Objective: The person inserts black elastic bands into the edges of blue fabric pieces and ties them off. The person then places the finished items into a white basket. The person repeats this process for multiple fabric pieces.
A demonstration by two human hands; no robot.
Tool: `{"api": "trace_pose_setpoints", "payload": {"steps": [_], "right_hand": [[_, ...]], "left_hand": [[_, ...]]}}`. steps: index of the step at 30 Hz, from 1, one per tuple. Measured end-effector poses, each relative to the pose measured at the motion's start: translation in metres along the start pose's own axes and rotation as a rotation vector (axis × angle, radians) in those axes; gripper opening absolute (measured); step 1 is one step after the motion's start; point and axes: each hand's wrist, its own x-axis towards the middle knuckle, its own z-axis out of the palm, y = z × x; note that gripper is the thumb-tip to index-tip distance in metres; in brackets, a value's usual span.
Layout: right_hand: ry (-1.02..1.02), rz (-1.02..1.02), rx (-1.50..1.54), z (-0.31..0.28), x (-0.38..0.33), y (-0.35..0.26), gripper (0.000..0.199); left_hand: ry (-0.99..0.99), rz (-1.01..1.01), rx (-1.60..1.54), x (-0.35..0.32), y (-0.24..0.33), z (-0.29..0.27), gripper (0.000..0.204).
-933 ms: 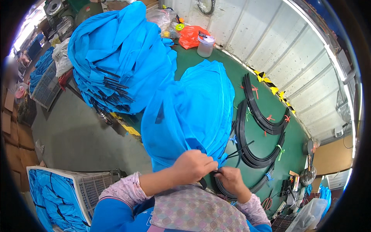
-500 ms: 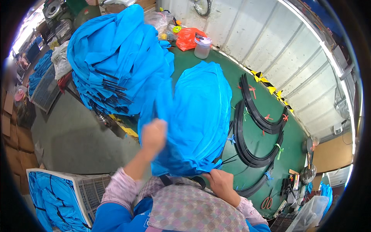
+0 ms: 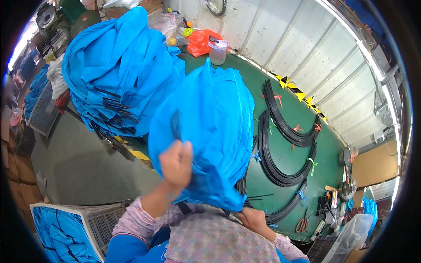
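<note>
A blue fabric piece (image 3: pixel 210 131) with a zip seam stands bunched up over the green table (image 3: pixel 289 171) right in front of me. My left hand (image 3: pixel 176 163) is raised against its left side, fingers pressed on the cloth. My right hand (image 3: pixel 253 218) is low at the fabric's bottom edge, closed on the hem near a black strap. Bundles of curved black rods (image 3: pixel 280 144) tied with coloured strings lie on the table to the right.
A tall heap of finished blue pieces (image 3: pixel 118 74) fills the table's left back. A lidded plastic jar (image 3: pixel 218 50) and an orange bag (image 3: pixel 199 41) stand at the far wall. A grey crate (image 3: pixel 66 228) with blue fabric sits low left. Red-handled scissors (image 3: pixel 301 224) lie at the right.
My left hand has left the fabric's bottom edge, risen up its left side, then slid slightly lower and rightward. My right hand stays at the bottom edge.
</note>
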Motion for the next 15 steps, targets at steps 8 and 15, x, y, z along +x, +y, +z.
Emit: {"api": "trace_pose_setpoints", "payload": {"steps": [8, 15], "right_hand": [[-0.128, 0.106, -0.352, 0.041, 0.048, 0.035, 0.03], [0.105, -0.327, 0.0, 0.02, 0.129, 0.023, 0.05]], "left_hand": [[0.065, -0.088, 0.352, -0.089, -0.146, 0.036, 0.036], [-0.019, -1.187, -0.932, -0.104, -0.24, 0.011, 0.052]]}}
